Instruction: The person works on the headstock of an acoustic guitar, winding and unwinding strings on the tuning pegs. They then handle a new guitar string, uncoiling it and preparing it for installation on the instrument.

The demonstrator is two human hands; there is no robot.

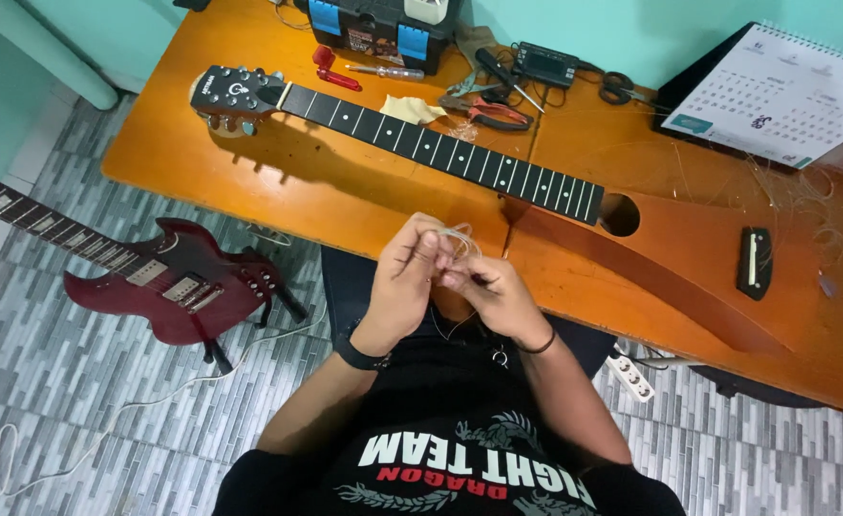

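- Low centre of the frame: both hands meet just over the table edge, working a coil (pixel 459 239) of thin, pale guitar string, a small loose ring of wire, almost see-through.
- Left hand (pixel 407 277), black band on the wrist, fingers curled and pressed together around the coil's left side.
- Right hand (pixel 493 291), thin bracelet on the wrist, thumb and forefinger pinching the string's lower part; other fingers folded in.
- Left of the hands, on the tiled floor: a red electric guitar (pixel 178 282) on a stand, white cable trailing off.
- Right behind the hands, an orange table (pixel 249 182) carrying an unstrung acoustic guitar (pixel 631 239), black fretboard running from upper left to the soundhole at centre right.
- Farther back: pliers (pixel 493 113), a screwdriver (pixel 383 71), scissors (pixel 617 88), a black toolbox (pixel 373 29).
- Upper right: a desk calendar (pixel 775 96), loose old strings tangled below it.
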